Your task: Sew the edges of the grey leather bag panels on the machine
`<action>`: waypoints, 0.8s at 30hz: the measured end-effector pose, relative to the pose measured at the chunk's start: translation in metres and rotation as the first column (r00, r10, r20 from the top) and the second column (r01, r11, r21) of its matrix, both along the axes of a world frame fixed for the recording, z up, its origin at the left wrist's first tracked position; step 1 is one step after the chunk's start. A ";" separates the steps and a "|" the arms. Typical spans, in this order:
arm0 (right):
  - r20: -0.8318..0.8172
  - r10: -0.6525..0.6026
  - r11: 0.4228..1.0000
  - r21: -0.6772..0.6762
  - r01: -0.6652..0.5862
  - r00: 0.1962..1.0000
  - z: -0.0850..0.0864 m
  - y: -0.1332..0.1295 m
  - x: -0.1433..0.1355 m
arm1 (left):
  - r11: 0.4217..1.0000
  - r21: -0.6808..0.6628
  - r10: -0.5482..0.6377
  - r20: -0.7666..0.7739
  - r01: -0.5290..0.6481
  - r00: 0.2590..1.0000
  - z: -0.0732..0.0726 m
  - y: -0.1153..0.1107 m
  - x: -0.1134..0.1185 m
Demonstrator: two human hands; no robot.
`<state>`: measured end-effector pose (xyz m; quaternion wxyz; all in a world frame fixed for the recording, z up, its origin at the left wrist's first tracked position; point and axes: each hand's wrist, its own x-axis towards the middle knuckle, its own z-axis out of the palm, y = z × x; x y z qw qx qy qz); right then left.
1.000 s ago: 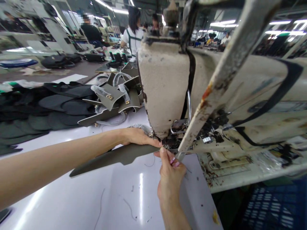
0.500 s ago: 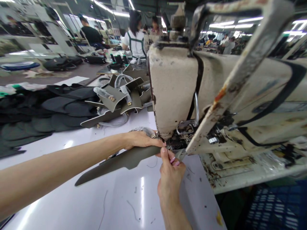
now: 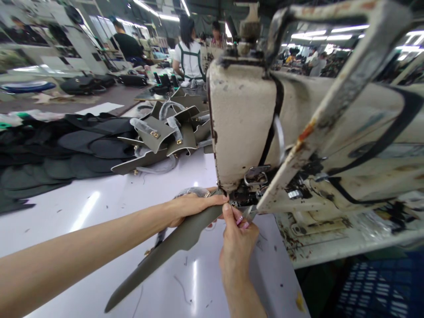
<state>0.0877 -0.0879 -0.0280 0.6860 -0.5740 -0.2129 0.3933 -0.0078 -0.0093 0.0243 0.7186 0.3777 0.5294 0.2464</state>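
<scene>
Left hand [image 3: 192, 205] clamps the panel [image 3: 175, 240], right hand [image 3: 238, 240] pinches its edge, right at the machine [image 3: 243, 119]! Looks light, bendy, probably smooth; best gripped flat, along the edge.

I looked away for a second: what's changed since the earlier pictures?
The free end of the gray panel swung down the view, toward the person. Nothing was visibly let go. The left hand and right hand stay at its other end beside the sewing machine; the pile of panels looks unchanged.
</scene>
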 end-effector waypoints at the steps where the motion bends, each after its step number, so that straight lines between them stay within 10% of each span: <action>1: -0.002 -0.001 1.000 0.002 0.001 1.000 -0.001 0.000 0.001 | 0.997 -0.017 -0.080 -0.051 0.079 0.995 0.000 -0.003 0.000; 4: -0.024 0.015 1.000 -0.021 -0.016 1.000 -0.001 -0.002 0.004 | 0.991 -0.025 -0.137 -0.132 0.135 0.982 -0.005 -0.013 0.002; 24: -0.039 0.286 0.957 -0.038 -0.288 0.957 0.003 -0.012 0.052 | 0.895 -0.090 0.446 0.249 -0.438 0.860 -0.028 -0.079 0.056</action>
